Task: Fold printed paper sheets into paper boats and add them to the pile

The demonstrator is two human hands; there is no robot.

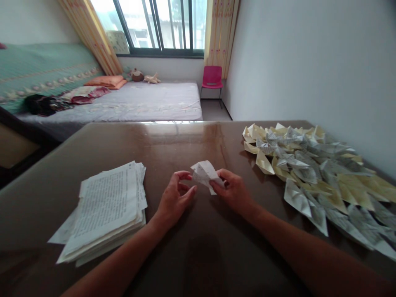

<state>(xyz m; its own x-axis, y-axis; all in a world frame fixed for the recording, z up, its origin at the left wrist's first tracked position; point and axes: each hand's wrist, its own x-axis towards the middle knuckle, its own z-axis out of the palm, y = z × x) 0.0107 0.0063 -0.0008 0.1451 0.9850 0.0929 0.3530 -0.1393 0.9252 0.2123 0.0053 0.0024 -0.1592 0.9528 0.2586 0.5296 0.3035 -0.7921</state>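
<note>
Printed sheets: a thick, uneven stack [107, 206] to the left of the folded paper, lines of text on the top page, several edges and corners jutting out of line.
Left hand: just left of the folded paper, thumb and fingers curved and held apart [177, 196]; whether a fingertip touches the paper is too close to tell.
Right hand: at the right side of the folded paper, thumb and fingers clamped on it [232, 187].
Folded paper: a small whitish piece with creased, angled flaps [204, 175], gripped at its right side above the worktop.
Paper boats: a large spread of white, grey and yellowish folded shapes [306, 163], right of the folded paper and reaching both nearer and farther than it; they overlap, and some carry print.
Worktop: brown and glossy [179, 150], extending below and all around the folded paper.
Bed: beyond the folded paper and to its left, with a pale sheet [154, 99], orange pillows [107, 81], rumpled cloth [83, 94] and soft toys [145, 77].
Chair: pink, with thin legs [212, 77], beyond the folded paper, beside the bed.
Window: farthest beyond the folded paper, dark-framed [161, 51], between patterned yellow curtains [220, 37].
</note>
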